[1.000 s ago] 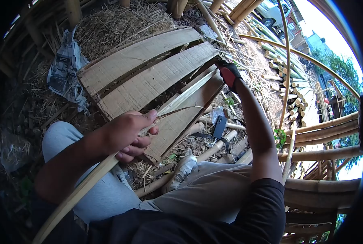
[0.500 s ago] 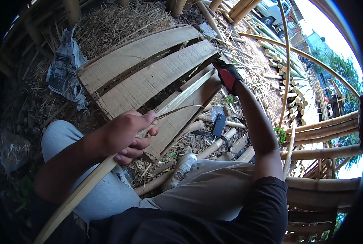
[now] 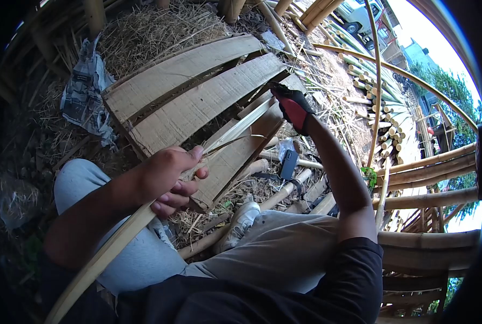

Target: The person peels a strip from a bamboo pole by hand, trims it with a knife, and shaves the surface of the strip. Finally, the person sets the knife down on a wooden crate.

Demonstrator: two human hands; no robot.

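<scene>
A long pale bamboo strip (image 3: 103, 259) runs from the lower left up across the wooden slats. My bare left hand (image 3: 173, 181) is closed around it near the slats' lower end. My right hand (image 3: 292, 107), in a red and black glove, is closed at the strip's upper end, over the right slat. What its fingertips pinch is mostly hidden, but the strip leads into them. A thin curled sliver (image 3: 238, 139) sticks out to the right from near my left hand. Beneath lies a slatted wooden pallet (image 3: 181, 110).
Crumpled newspaper (image 3: 87, 97) lies left of the pallet, beside straw (image 3: 157, 32). A dark phone (image 3: 289, 164) rests right of it, near bamboo poles (image 3: 287, 191). Stacked bamboo (image 3: 389, 132) and a bamboo frame (image 3: 430, 202) stand at the right. A vehicle (image 3: 354, 16) is farther off.
My right hand has moved a little down and left, closer to my left hand. My left hand has stayed almost still around the strip.
</scene>
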